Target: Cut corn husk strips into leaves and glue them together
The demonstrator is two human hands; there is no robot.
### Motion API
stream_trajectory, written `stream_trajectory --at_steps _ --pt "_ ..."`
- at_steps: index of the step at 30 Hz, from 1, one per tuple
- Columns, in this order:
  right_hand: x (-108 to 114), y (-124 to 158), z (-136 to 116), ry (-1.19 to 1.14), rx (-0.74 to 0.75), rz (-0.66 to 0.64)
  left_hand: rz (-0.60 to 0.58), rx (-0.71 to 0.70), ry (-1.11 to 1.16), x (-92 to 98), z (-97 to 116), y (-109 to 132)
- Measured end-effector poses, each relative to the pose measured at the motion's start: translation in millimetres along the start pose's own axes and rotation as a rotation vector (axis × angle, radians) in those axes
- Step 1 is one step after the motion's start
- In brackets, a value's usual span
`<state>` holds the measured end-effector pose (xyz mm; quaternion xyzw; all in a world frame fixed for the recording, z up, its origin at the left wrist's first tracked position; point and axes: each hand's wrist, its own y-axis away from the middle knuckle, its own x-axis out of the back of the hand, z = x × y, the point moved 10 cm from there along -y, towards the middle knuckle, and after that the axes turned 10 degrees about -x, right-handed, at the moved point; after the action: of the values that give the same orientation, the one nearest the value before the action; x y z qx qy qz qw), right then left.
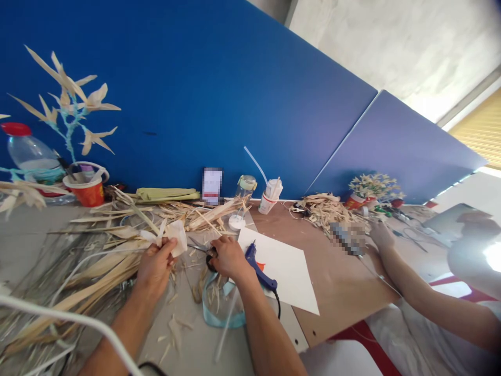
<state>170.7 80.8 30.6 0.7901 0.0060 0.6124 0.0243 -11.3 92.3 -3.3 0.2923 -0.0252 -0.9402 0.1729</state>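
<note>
Between the thumb and fingers of my left hand (154, 266) is a pale corn husk flower (178, 235), its wide petals facing right. My right hand (229, 256) is closed around the black handles of a pair of scissors (199, 247), low over the table, with the blades pointing left toward the flower. Just right of my right wrist, a blue hot glue gun (261, 271) lies on a white board (293, 271). Under my right forearm is a light-blue ring-shaped thing (211, 313), partly hidden, with husk scraps around it.
Long dried husk strips (105, 271) cover the left side. Along the blue partition (195, 94) stand a red cup (84, 188) with a husk-flower branch, a phone (212, 185), a clear bottle (246, 190) and a paper cup (269, 201). A co-worker's arm (415, 292) reaches in from the right. White cables (78, 318) cross the lower left.
</note>
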Motion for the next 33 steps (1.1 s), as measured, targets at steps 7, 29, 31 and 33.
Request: stream_trajectory --at_steps 7,29,31,33 --pt "-5 1 0 0.072 -0.005 -0.011 -0.029 0.028 -0.031 -3.7 -5 4" --pt "10 5 -25 -1.937 0.172 -0.555 0.007 -0.006 -0.062 1.9 3 4" --pt "8 8 -33 -1.938 0.195 -0.588 0.000 -0.005 -0.060 0.6 4 6" --pt "7 8 -35 -1.894 0.190 -0.543 -0.005 -0.004 -0.053 0.2 4 6"
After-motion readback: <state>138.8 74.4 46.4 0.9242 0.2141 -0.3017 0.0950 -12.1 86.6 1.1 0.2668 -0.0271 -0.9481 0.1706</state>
